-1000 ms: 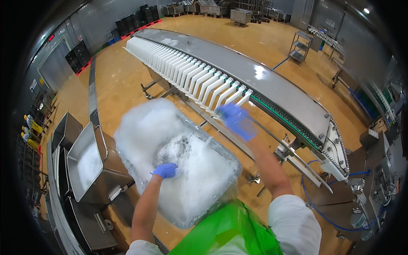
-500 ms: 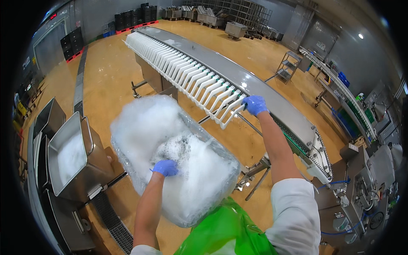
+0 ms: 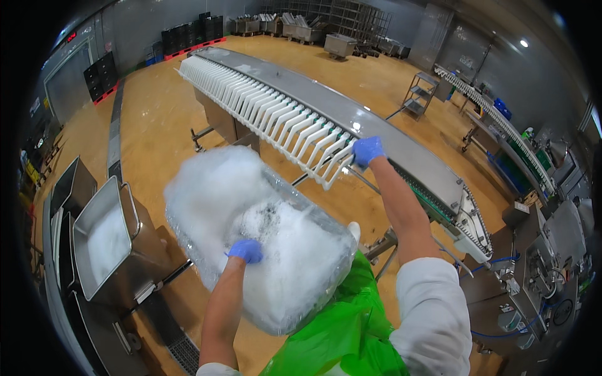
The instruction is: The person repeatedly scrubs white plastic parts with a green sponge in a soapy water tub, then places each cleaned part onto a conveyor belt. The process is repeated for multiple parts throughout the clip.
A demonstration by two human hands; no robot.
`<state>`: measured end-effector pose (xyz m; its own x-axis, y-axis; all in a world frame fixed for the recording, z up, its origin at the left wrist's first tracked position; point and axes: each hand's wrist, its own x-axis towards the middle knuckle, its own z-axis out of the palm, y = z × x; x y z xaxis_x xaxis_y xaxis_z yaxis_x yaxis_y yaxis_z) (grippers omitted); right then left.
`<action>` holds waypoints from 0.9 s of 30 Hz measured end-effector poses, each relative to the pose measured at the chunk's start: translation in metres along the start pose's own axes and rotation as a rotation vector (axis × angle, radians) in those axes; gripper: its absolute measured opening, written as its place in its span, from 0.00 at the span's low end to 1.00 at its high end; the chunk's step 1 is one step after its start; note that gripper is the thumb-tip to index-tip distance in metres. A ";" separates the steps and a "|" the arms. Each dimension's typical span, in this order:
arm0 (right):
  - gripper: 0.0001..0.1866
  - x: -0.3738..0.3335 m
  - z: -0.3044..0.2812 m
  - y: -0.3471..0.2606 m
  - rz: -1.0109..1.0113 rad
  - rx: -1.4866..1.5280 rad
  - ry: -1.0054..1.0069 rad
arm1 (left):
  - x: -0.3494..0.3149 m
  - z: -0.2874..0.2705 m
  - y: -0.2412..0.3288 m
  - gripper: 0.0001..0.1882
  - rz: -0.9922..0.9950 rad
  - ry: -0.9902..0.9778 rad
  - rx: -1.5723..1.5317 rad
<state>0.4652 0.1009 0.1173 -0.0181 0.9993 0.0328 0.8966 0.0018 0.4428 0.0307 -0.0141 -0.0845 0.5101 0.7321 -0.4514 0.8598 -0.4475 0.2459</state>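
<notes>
My left hand (image 3: 246, 250), in a blue glove, reaches into white foam (image 3: 216, 182) that heaps up in a tub lined with clear plastic (image 3: 335, 266). Its fingers are lost in the suds, so what they hold is hidden. My right hand (image 3: 368, 151), gloved in blue too, is closed at the nearest of the white plastic arms (image 3: 342, 161). These bent arms stand in a long row along the side of a steel conveyor (image 3: 301, 94). A green apron (image 3: 338, 332) covers my front.
At left stands a steel bin (image 3: 128, 250) with foam inside, beside a floor drain grate (image 3: 166, 329). A second conveyor (image 3: 495, 119) and steel machinery (image 3: 552, 269) line the right side. Steel carts (image 3: 340, 45) and black crates (image 3: 101, 76) stand far off.
The view has shifted slightly. Both hands stay at nearly the same places, the left in the foam and the right at the white plastic arm. A white boot tip now shows beside the tub.
</notes>
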 end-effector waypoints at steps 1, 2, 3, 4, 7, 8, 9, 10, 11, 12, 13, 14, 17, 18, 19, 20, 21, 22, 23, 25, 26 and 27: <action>0.14 0.000 0.008 0.000 -0.007 0.007 0.055 | 0.000 -0.005 0.002 0.15 0.007 -0.001 -0.004; 0.14 0.004 0.010 0.012 -0.005 0.099 0.057 | 0.002 -0.008 0.004 0.15 0.013 -0.001 -0.009; 0.14 0.003 0.013 0.015 -0.012 0.215 0.054 | 0.002 -0.005 -0.002 0.15 -0.004 -0.004 -0.022; 0.14 0.004 0.016 0.018 -0.020 0.330 0.051 | 0.004 -0.002 -0.006 0.15 -0.021 -0.006 -0.035; 0.16 0.019 0.023 0.041 -0.025 0.501 -0.180 | 0.003 -0.018 0.005 0.16 -0.074 -0.139 0.014; 0.17 0.022 0.027 0.052 -0.024 0.550 -0.263 | 0.005 -0.028 0.012 0.17 -0.091 -0.200 0.047; 0.18 0.027 0.018 0.051 -0.067 0.633 -0.225 | 0.000 -0.027 -0.001 0.19 -0.093 -0.097 0.021; 0.18 0.025 0.010 0.048 -0.111 0.714 -0.201 | -0.008 -0.011 -0.020 0.20 -0.093 -0.005 -0.010; 0.18 0.021 0.010 0.047 -0.149 0.792 -0.189 | -0.013 0.002 -0.030 0.22 -0.083 0.077 -0.045; 0.18 0.017 0.019 0.060 -0.102 0.936 0.021 | -0.014 -0.003 -0.026 0.25 -0.100 0.086 -0.066; 0.17 0.013 0.032 0.087 -0.039 1.064 0.233 | -0.017 -0.017 -0.014 0.27 -0.105 0.090 -0.087; 0.17 0.015 0.053 0.124 0.022 0.976 0.403 | -0.017 -0.029 0.000 0.30 -0.094 0.096 -0.105; 0.17 -0.011 -0.005 0.125 0.149 0.869 0.370 | -0.041 -0.039 0.004 0.33 -0.227 0.203 -0.156; 0.17 -0.016 -0.018 0.124 0.164 0.786 0.398 | -0.038 -0.035 -0.003 0.33 -0.246 0.247 -0.149; 0.15 -0.022 -0.025 0.115 0.057 0.738 0.490 | -0.036 -0.028 -0.010 0.32 -0.271 0.291 -0.143; 0.14 -0.029 -0.031 0.101 0.034 0.728 0.455 | -0.034 -0.020 -0.017 0.32 -0.298 0.335 -0.138; 0.13 -0.037 -0.035 0.086 0.017 0.710 0.415 | -0.030 -0.024 -0.009 0.33 -0.324 0.284 -0.155; 0.12 -0.044 -0.036 0.076 0.003 0.694 0.378 | -0.026 -0.038 0.004 0.34 -0.350 0.235 -0.168; 0.11 -0.044 -0.025 0.067 -0.001 0.641 0.351 | -0.023 -0.044 0.014 0.35 -0.378 0.186 -0.182; 0.10 -0.031 0.009 0.044 -0.013 0.548 0.313 | -0.016 -0.038 0.017 0.34 -0.358 0.197 -0.173; 0.09 -0.026 0.020 0.030 -0.024 0.549 0.334 | -0.012 -0.035 0.014 0.34 -0.353 0.206 -0.170; 0.09 -0.023 0.030 0.017 -0.035 0.546 0.357 | -0.012 -0.032 0.012 0.33 -0.320 0.282 -0.175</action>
<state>0.4941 0.0796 0.0967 -0.1126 0.9247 0.3636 0.9869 0.1465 -0.0669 0.0357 -0.0118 -0.0493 0.1840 0.9414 -0.2825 0.9534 -0.1011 0.2841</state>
